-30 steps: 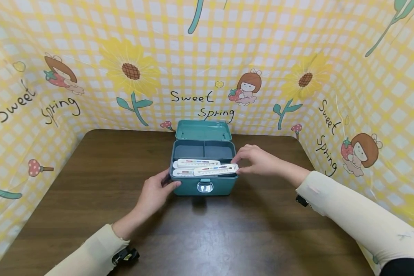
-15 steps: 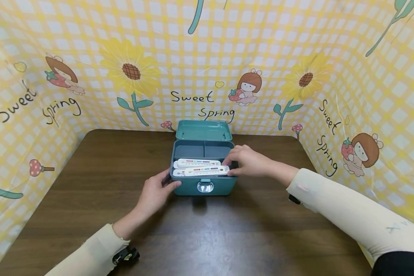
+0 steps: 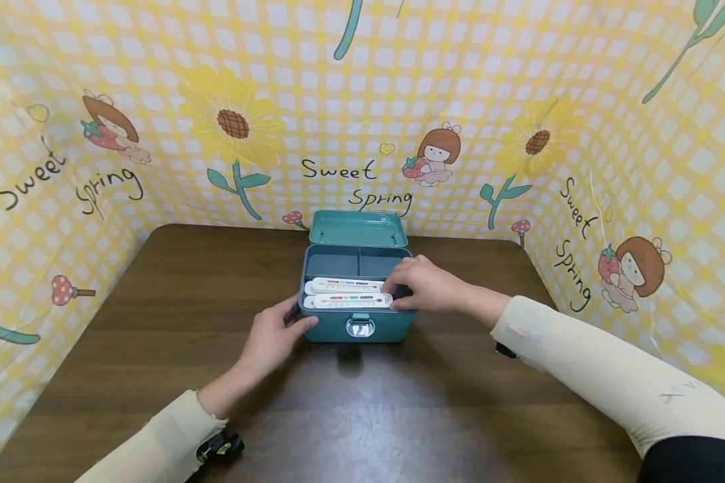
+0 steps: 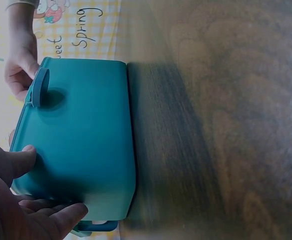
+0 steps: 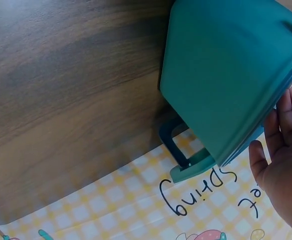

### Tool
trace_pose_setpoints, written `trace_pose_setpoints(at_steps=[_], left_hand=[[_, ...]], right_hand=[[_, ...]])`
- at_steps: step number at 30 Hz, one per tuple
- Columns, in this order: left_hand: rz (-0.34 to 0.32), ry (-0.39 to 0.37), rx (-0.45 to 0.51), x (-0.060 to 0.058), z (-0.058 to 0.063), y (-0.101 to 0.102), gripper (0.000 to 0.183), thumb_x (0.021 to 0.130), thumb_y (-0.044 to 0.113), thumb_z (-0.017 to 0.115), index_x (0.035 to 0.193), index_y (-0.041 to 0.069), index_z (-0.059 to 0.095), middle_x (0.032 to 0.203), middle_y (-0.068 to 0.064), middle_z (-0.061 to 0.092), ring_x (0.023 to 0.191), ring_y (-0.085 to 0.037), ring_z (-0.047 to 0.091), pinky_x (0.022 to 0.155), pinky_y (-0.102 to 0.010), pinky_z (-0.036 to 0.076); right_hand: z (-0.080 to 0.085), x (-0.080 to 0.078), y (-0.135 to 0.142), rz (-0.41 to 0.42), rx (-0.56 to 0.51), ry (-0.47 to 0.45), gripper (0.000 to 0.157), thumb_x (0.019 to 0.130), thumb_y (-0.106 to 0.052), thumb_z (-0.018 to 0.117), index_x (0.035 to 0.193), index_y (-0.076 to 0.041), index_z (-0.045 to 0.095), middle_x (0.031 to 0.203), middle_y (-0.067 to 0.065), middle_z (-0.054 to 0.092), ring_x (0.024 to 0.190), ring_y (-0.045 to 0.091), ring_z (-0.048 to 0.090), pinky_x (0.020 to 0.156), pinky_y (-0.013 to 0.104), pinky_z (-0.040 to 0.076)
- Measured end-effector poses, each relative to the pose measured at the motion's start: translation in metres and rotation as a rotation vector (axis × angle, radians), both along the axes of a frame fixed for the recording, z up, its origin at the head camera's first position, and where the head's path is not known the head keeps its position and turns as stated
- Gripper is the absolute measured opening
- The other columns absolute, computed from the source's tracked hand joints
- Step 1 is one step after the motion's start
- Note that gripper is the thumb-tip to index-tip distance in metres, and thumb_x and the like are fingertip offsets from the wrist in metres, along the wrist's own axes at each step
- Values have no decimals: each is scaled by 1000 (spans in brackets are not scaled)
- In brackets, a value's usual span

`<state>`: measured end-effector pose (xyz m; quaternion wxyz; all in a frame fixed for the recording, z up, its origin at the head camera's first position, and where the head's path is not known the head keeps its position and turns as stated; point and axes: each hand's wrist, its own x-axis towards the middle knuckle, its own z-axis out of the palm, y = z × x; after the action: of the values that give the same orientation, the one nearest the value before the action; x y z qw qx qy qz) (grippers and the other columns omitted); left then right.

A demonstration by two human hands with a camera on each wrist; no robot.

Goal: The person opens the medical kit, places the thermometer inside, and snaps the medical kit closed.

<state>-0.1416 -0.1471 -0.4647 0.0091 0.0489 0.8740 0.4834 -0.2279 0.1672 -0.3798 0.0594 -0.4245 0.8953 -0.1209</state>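
A teal storage box (image 3: pixel 331 327) stands on the table with its lid (image 3: pixel 358 229) tipped back and a grey-blue divided tray (image 3: pixel 331 263) inside. My left hand (image 3: pixel 274 335) holds its front left corner, thumb on the front face and fingers along the side. My right hand (image 3: pixel 425 285) reaches over the right rim and pinches the right end of a white strip with a printed scale (image 3: pixel 347 301), which lies in the tray's front compartment. Just behind it is another such white strip (image 3: pixel 344 286). The right fingertips are partly hidden by the rim.
The box sits on a dark brown wooden table (image 3: pixel 157 376). A yellow checked cloth (image 3: pixel 338 100) with printed flowers surrounds the back and sides. A clear latch (image 3: pixel 360 328) is on the box front, and a handle (image 5: pixel 173 142) hangs behind.
My right hand has moved left and inward over the tray with the white strip, which has shifted left and now lies nearly level beside the other. The left hand has stayed in place.
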Motion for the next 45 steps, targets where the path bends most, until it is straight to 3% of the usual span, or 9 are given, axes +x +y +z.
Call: trace_pose_setpoints(at_steps=[24, 34, 45], left_hand=[[-20, -4, -10, -3, 3, -3, 70, 95, 40, 74, 151, 6, 50, 147, -14, 58, 132, -31, 60, 101, -45, 54], [-56, -20, -67, -9, 10, -10, 68, 93, 39, 76, 148, 4, 54, 142, -17, 62, 125, -32, 64, 99, -49, 55], [-116, -49, -130, -14, 26, -23, 76, 88, 49, 79, 146, 5, 56, 137, -15, 66, 120, -29, 67, 98, -49, 57]], right_hand=[[-5, 1, -17, -19, -14, 26, 27, 85, -34, 85, 109, -23, 79, 98, -15, 73, 105, 9, 56, 90, 35, 37], [-5, 3, -12, -9, -56, -14, 25, 88, -31, 83, 111, -22, 79, 101, -14, 73, 107, 10, 56, 93, 38, 38], [-6, 0, -1, -30, -93, 2, 24, 91, -31, 80, 113, -22, 78, 107, -12, 72, 108, 9, 57, 94, 36, 40]])
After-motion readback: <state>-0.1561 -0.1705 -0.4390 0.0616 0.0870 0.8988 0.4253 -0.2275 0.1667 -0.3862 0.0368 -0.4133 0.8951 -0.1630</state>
